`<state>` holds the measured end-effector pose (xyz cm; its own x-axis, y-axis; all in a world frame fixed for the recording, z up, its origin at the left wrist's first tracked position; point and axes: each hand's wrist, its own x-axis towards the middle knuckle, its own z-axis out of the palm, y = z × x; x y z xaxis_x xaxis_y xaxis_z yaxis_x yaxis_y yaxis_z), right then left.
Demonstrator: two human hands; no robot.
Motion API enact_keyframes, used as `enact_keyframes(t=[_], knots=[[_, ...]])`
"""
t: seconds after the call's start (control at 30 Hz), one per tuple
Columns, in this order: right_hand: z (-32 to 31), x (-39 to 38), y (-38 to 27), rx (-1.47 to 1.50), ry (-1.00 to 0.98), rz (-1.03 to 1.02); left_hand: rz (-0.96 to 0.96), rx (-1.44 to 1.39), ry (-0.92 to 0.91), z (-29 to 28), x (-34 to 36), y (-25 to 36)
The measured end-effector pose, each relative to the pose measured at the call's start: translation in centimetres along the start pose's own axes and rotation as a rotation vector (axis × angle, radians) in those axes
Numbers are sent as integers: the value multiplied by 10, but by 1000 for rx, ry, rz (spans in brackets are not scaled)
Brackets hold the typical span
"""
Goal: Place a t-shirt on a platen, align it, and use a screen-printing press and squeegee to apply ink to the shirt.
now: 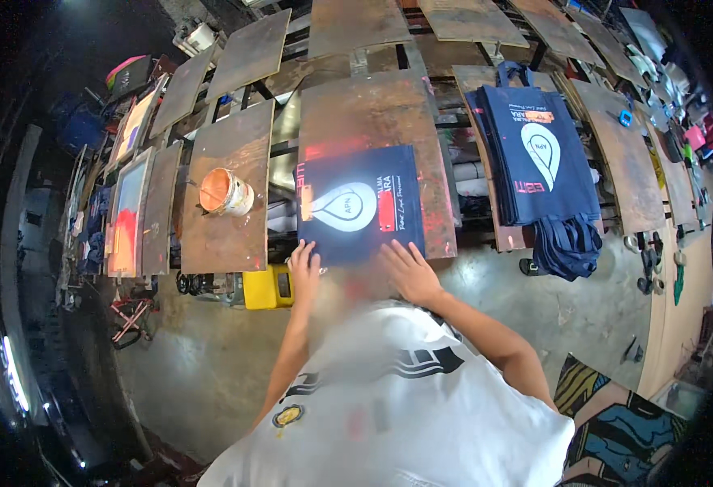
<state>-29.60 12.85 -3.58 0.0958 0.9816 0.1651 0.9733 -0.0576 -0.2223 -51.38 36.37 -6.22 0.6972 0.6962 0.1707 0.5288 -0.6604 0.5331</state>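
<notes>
A dark blue fabric bag (407,219) lies flat on the brown board (364,101) in front of me. It carries a white drop-shaped print, white lettering and orange-red patches. My left hand (303,264) rests at the bag's near left corner with its fingers extended. Across the near right part of the bag, my right hand (407,272) lies flat, fingers stretched out. Neither hand grips anything visible. A blurred patch in the picture hides part of the bag's near edge between the hands.
On the board to the right, a pile of similar bags (498,146) has handles hanging over the near edge. A paint-stained bucket (241,197) of orange paint stands on the left board. Further left leans a framed screen (133,195). Below sits a yellow container (263,290).
</notes>
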Motion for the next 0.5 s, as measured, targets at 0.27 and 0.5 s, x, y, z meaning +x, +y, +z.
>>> enact_keyframes(t=[0.27,0.5], knots=[[-37,58,10,248,-157,47,-134,-173,152,19,14,-24],[11,99,33,389,-259,47,-234,-281,107,23,17,-19]])
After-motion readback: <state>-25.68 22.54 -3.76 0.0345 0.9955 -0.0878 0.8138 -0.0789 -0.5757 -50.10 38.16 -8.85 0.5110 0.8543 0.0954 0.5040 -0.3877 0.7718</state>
